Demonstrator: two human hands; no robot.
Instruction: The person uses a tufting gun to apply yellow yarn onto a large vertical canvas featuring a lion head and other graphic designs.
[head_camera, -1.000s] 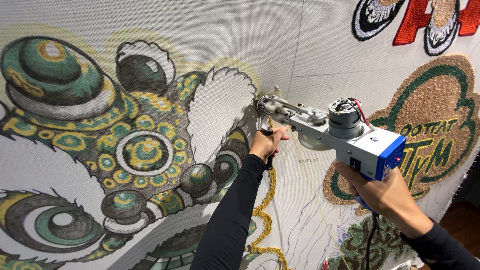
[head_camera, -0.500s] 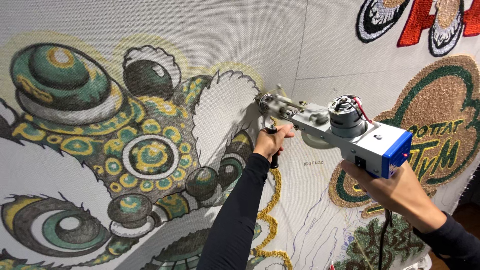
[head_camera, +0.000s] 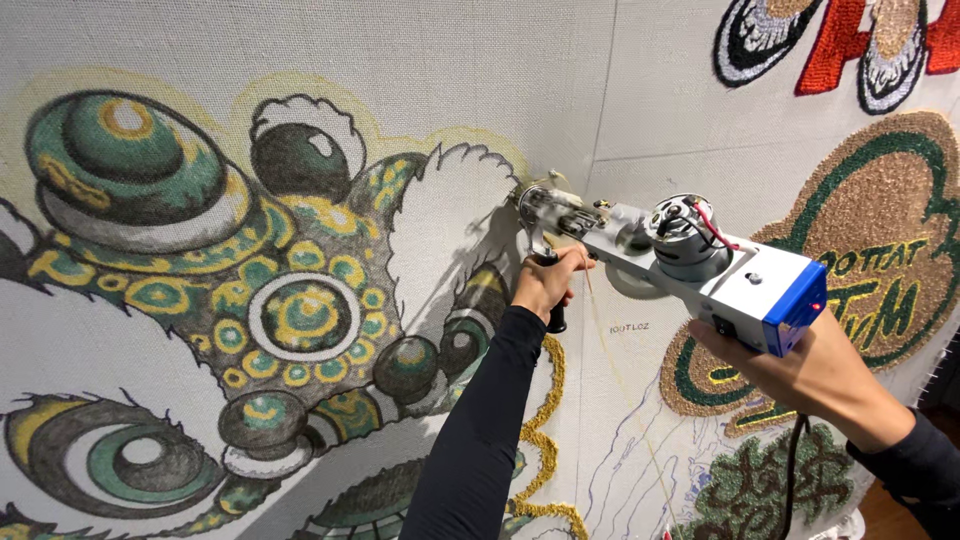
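Head view: stretched grey backing cloth (head_camera: 480, 60) fills the frame, with a green-and-yellow tufted creature (head_camera: 250, 300) from 9 to 7 o'clock and a brown oval rug patch (head_camera: 880, 230) at 3 o'clock. Just right of centre is the tufting gun (head_camera: 680, 265) — white body, blue rear, silver motor — its needle end against the cloth. Left hand (head_camera: 545, 283) wraps its front handle; right hand (head_camera: 810, 370) grips the rear one, a black cord (head_camera: 790, 480) hanging below.

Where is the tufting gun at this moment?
In the head view, the tufting gun is right of centre, its tip against the stretched cloth, held between the left hand and right hand.
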